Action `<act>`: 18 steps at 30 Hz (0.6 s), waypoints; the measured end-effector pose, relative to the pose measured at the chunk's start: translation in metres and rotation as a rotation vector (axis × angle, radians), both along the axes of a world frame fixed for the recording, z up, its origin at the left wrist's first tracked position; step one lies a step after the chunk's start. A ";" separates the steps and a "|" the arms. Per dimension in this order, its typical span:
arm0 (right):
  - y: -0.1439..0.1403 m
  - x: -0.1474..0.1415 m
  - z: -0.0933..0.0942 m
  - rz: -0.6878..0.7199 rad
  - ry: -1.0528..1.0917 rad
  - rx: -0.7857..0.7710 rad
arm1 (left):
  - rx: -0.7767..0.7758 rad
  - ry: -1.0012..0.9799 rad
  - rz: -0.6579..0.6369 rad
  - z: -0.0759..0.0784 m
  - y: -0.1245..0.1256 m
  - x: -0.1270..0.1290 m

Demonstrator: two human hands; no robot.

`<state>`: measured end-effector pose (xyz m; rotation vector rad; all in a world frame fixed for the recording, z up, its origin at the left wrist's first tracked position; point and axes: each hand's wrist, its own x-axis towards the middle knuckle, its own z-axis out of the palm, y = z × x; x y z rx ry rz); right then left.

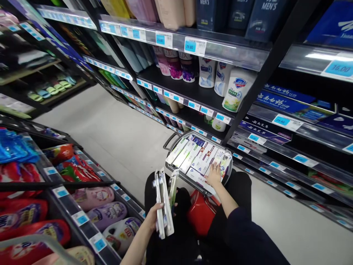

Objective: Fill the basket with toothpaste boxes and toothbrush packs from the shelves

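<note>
My left hand [153,216] is closed around several toothbrush packs [164,209], held upright over my left thigh. They are narrow blister packs with white and clear fronts, and one at the back shows green. Between my knees sits a dark-rimmed shopping basket [167,162], its handle toward the left. Toothpaste boxes [202,156], mostly white with coloured print, lie side by side and fill its top. My right hand [214,176] rests on the boxes at the basket's near right, fingers stretched out and holding nothing. What lies under the top boxes is hidden.
Shelves of shampoo and body wash bottles [234,88] stand ahead, with blue toothpaste boxes [281,101] on the right. Detergent bottles [107,213] fill the shelf close on my left. Something red [202,213] is below the basket. The grey floor [110,121] runs along the aisle.
</note>
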<state>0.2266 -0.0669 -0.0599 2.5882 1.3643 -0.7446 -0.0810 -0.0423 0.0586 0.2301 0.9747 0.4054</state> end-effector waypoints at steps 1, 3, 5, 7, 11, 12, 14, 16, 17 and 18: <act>0.000 0.003 -0.001 0.000 -0.014 0.005 | 0.002 -0.004 -0.006 0.000 0.000 0.000; 0.000 0.006 -0.003 0.008 -0.040 0.021 | 0.000 -0.015 -0.027 -0.001 0.000 -0.002; -0.001 0.007 -0.004 0.013 -0.041 0.020 | 0.006 -0.028 -0.040 -0.003 0.000 -0.004; -0.002 0.008 -0.003 0.010 -0.026 0.032 | 0.024 -0.037 -0.047 -0.006 -0.001 -0.006; -0.001 0.021 0.013 -0.035 -0.014 0.172 | 0.019 -0.024 -0.082 -0.009 -0.001 -0.008; -0.002 0.027 0.019 -0.071 -0.008 0.204 | 0.016 -0.015 -0.085 -0.008 -0.001 -0.008; -0.007 0.042 0.033 -0.179 0.015 0.250 | 0.022 -0.006 -0.078 -0.006 -0.001 -0.007; -0.017 0.055 0.047 -0.297 0.051 0.297 | 0.028 -0.008 -0.065 -0.003 -0.001 -0.005; -0.025 0.059 0.054 -0.339 0.085 0.328 | 0.034 -0.004 -0.059 -0.001 -0.001 -0.003; -0.034 0.060 0.060 -0.364 0.138 0.366 | 0.047 0.009 -0.057 0.001 -0.002 -0.002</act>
